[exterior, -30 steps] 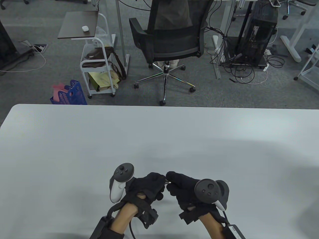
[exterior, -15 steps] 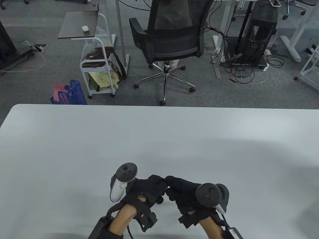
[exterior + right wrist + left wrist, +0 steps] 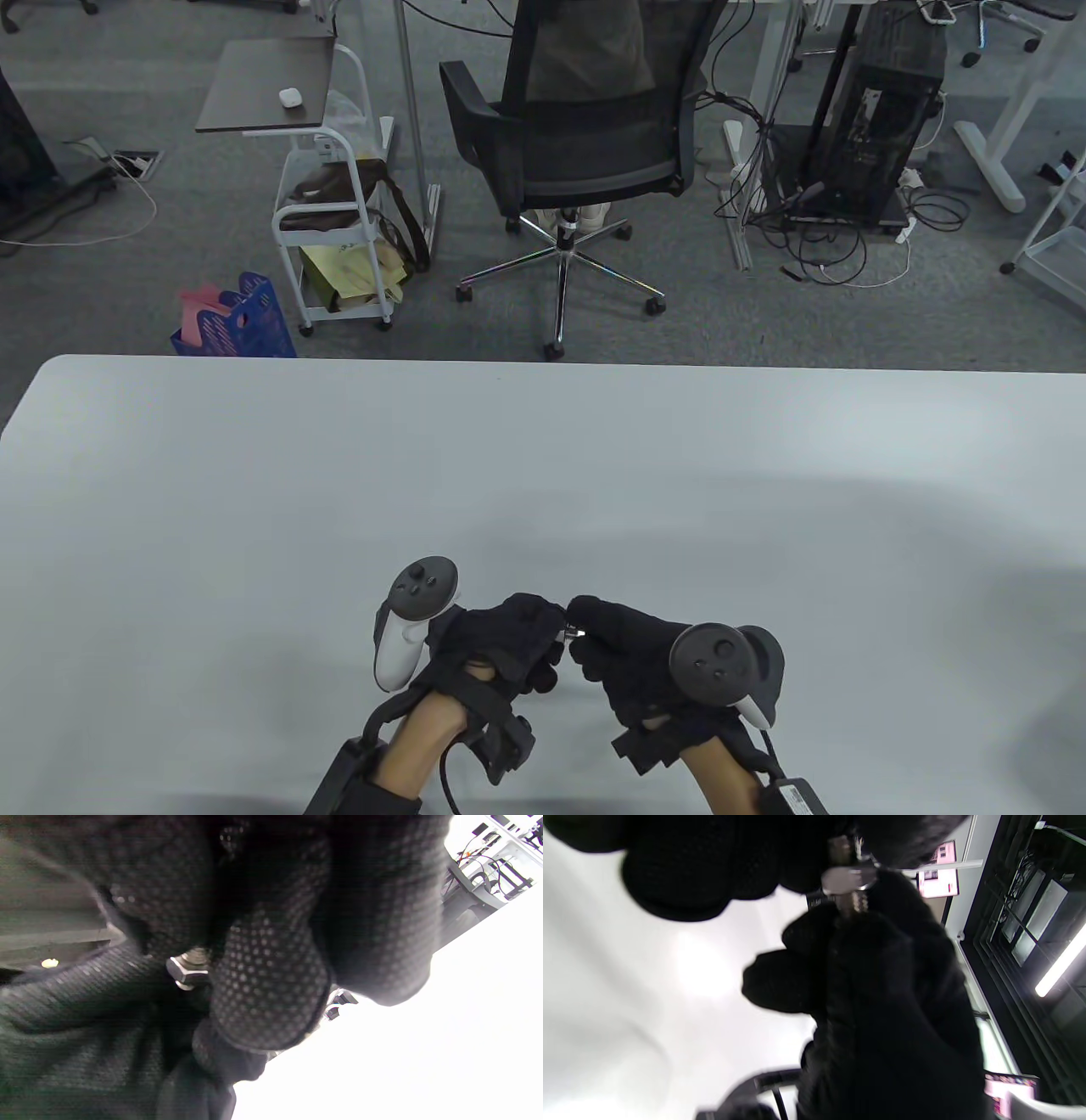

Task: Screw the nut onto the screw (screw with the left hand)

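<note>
Low in the table view, my two black-gloved hands meet fingertip to fingertip just above the white table (image 3: 543, 475). Only a small metal glint of the screw (image 3: 576, 631) shows between them. The left hand (image 3: 550, 624) pinches the silver hex nut (image 3: 846, 880) (image 3: 188, 972). The right hand (image 3: 587, 626) grips the screw (image 3: 857, 902) by its threaded shaft, whose far end is hidden in the fingers (image 3: 267, 993). The nut sits on the thread (image 3: 196, 955). How far along it sits is hidden.
The table's far edge (image 3: 543, 363) runs across the middle of the table view. Beyond it on the floor stand a black office chair (image 3: 577, 144), a white trolley (image 3: 327, 221), a blue basket (image 3: 242, 318) and a computer tower with cables (image 3: 874, 127).
The left hand twisted at the wrist, its tracker swinging right and then back left. Both hands dipped slightly toward me and stayed joined at the nut and screw.
</note>
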